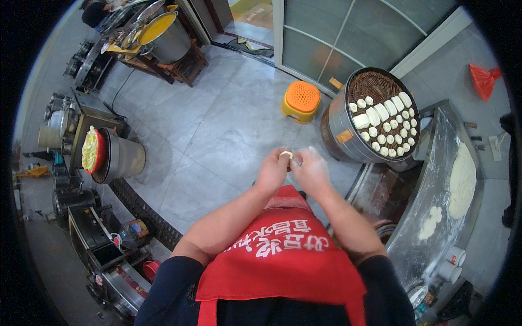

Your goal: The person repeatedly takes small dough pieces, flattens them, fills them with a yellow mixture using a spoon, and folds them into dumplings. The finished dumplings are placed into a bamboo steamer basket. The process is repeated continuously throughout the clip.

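Observation:
In front of my red apron, both hands meet over the floor. My left hand holds a small piece of dough, its pale edge showing above the thumb. My right hand, floury and slightly blurred, has its fingertips pinched together against the same piece. The fingers hide most of the dough. To the right stands a tall round steamer with a woven mat on top. Rows of small round buns and a row of larger oblong dough pieces sit on it.
A floured metal worktop at right bears a large dough slab and smaller dough lumps. An orange stool stands near the glass door. At left are a red bowl and a large pot.

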Demonstrator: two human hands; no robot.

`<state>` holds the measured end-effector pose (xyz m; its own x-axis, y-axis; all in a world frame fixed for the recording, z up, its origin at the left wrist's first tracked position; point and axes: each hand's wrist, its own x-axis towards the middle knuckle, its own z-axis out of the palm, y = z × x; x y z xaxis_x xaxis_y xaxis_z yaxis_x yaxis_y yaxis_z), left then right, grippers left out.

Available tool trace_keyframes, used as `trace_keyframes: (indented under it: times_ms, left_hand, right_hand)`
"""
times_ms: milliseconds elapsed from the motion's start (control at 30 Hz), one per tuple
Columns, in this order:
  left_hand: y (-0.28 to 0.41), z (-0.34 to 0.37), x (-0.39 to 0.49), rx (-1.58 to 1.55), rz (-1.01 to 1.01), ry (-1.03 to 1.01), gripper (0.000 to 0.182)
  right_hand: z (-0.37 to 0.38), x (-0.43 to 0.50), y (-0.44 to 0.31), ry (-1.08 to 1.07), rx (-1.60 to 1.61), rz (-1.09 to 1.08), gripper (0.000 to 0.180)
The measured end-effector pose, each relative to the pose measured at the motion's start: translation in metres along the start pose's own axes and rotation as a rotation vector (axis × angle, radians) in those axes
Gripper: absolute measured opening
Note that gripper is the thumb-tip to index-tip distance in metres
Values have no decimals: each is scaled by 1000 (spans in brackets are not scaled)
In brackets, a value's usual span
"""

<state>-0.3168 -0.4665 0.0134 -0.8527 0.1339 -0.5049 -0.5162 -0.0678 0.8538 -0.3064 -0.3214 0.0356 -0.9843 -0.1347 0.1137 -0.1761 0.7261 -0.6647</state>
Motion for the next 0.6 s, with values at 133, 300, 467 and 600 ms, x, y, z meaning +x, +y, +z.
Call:
trace_keyframes:
  times_ms: [133,300,467,600]
  left_hand:
    - [6,-7,3,316,43,-54,34]
    - [6,-12,0,-353,-1,-21,36]
    - [-7,-25,3,-529,-161,-157,32]
    - [-11,-25,5,-474,-176,-103,33]
  right_hand:
    - [-1,-1,-1,29,-5,-20,9]
    - [-8,2,-6,69,-4,-19,9]
    - [-8,6,-11,51,77,111,11]
    - [1,11,-9,-114,8,80,13]
